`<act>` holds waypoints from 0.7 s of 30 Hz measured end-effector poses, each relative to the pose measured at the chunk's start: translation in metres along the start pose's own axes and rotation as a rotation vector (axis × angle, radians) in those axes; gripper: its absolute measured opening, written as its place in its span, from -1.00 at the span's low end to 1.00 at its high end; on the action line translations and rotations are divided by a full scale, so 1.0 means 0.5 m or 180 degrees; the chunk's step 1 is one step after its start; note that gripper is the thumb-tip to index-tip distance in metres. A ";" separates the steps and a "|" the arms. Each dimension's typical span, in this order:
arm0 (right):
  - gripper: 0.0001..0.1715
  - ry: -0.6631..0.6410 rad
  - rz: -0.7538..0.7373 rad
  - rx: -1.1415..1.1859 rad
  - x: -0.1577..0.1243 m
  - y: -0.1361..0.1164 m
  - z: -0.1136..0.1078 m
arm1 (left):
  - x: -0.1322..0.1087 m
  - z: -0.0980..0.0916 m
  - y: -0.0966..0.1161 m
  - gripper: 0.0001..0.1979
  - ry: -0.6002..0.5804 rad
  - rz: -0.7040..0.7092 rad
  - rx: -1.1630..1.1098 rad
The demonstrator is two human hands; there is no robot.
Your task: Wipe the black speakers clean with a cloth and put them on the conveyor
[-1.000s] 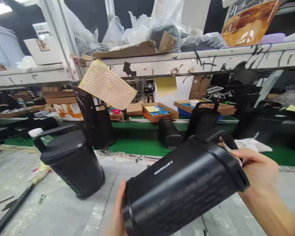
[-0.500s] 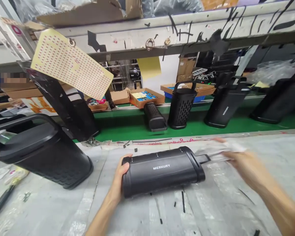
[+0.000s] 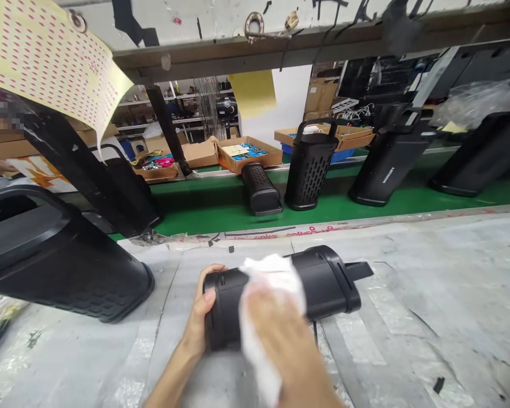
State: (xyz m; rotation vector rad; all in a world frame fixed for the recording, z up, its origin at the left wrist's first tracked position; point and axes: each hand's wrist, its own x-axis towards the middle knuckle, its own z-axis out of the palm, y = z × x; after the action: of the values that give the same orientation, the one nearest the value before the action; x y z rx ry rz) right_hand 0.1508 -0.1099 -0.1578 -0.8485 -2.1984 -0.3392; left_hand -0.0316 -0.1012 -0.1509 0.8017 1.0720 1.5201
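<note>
A black, oblong device with a loop handle at its right end lies on its side on the covered worktable. My left hand is closed round its left end, thumb on the near face and fingers over the top. My right hand, blurred by motion, presses a white cloth against the middle of the device. The cloth hides the lettering there, and some of it hangs below the hand.
A larger-looking black device stands close on the left. Behind the table, more black devices stand or lie on a green belt. Cardboard trays sit beyond. A dotted yellow sheet hangs from the shelf beam overhead.
My right hand has come in from the right with the white cloth, onto the device, covering its lettering. My left hand keeps its grip on the left end. The view has shifted slightly.
</note>
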 end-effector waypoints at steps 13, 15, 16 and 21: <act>-0.32 -0.0101 0.0832 -0.0320 -0.012 0.058 -0.018 | 0.013 -0.002 0.007 -0.47 0.0068 -0.0148 0.0153; -0.43 -0.0045 0.1342 -0.0489 -0.014 0.117 -0.041 | 0.028 -0.007 0.008 -0.48 0.0263 -0.0065 0.0443; -0.48 -0.0006 0.1455 -0.0489 -0.012 0.135 -0.051 | 0.034 -0.008 0.010 -0.48 0.0362 -0.0014 0.0574; -0.63 0.0449 0.1605 0.0678 0.008 0.098 -0.087 | 0.027 -0.012 0.026 -0.40 0.0680 0.0071 0.0881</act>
State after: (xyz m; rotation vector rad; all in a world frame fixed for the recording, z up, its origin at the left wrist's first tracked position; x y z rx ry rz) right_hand 0.2054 -0.0923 -0.1258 -1.1761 -1.7756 0.0788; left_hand -0.0451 -0.0897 -0.1416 0.8542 1.4591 1.5204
